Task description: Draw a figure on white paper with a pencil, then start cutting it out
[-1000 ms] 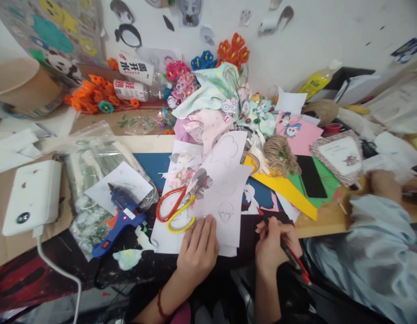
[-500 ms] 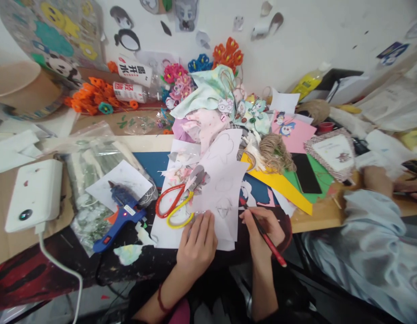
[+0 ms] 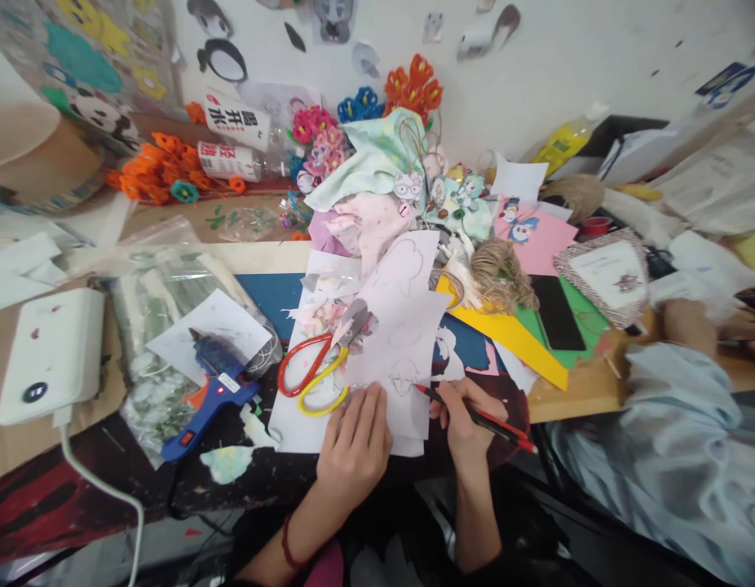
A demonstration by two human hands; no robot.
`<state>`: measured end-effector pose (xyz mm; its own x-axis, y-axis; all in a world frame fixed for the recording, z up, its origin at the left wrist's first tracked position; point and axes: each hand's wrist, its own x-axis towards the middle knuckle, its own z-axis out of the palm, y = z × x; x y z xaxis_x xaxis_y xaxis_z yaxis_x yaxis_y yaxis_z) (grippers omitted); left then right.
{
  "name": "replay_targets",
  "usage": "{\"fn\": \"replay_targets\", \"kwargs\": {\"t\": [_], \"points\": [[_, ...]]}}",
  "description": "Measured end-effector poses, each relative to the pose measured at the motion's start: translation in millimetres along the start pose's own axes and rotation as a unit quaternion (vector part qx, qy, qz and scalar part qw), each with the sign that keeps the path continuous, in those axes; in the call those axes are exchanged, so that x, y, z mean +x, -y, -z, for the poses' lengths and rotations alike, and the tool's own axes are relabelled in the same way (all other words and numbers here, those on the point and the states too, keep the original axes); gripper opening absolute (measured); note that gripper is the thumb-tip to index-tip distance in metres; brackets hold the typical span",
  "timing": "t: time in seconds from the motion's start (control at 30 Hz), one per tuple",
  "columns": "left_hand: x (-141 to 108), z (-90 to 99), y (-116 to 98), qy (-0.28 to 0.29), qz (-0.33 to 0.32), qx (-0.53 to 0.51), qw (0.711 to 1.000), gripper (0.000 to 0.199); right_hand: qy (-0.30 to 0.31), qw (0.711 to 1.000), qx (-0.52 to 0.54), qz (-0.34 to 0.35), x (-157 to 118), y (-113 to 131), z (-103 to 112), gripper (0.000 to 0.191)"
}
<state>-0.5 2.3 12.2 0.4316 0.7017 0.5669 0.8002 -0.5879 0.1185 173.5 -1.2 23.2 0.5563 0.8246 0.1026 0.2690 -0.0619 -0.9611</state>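
White paper [image 3: 408, 326] with pencil sketches lies on the dark table. My left hand [image 3: 356, 436] rests flat on its lower edge, fingers stretched out. My right hand [image 3: 469, 420] grips a red and black pencil [image 3: 488, 420] at the paper's right edge; the pencil's tip is beside a small drawn face [image 3: 404, 377]. Scissors [image 3: 325, 359] with one red and one yellow handle lie left of the drawings, over paper scraps. Further left, a blue glue gun [image 3: 215, 391] lies partly on a white sheet.
A white power bank [image 3: 53, 355] with a cable sits at the left. Fabric [image 3: 383, 159], twine [image 3: 501, 275] and crocheted flowers [image 3: 414, 90] are piled behind the paper. At the right are a black phone [image 3: 558, 312] and another person's sleeve [image 3: 677, 416].
My right hand has turned the pencil, and its tip has moved left and down onto the paper near the small face. The view has shifted slightly. My left hand stays on the paper.
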Motion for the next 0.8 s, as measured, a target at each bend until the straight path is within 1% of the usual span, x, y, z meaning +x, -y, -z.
{"fn": "replay_targets", "kwargs": {"t": [0.23, 0.37, 0.53, 0.63, 0.8], "points": [[-2.4, -1.4, -1.4, 0.003, 0.005, -0.001, 1.0, 0.035, 0.005, 1.0, -0.009, 0.018, 0.7, -0.5, 0.1, 0.042], [-1.4, -0.3, -1.3, 0.002, 0.009, 0.0, 1.0, 0.035, -0.006, 1.0, -0.009, 0.012, 1.1, 0.4, -1.0, 0.042], [0.4, 0.6, -0.3, 0.002, 0.002, 0.007, 1.0, 0.035, 0.002, 1.0, -0.012, -0.001, 0.1, 0.2, -0.5, 0.041], [0.8, 0.6, -0.2, 0.006, 0.002, 0.007, 1.0, 0.034, -0.003, 1.0, -0.001, 0.004, -0.4, -0.2, -0.2, 0.041], [1.8, 2.1, -0.6, 0.001, 0.002, 0.007, 1.0, 0.033, -0.011, 1.0, -0.021, 0.01, -0.1, 1.2, -2.1, 0.04]]}}
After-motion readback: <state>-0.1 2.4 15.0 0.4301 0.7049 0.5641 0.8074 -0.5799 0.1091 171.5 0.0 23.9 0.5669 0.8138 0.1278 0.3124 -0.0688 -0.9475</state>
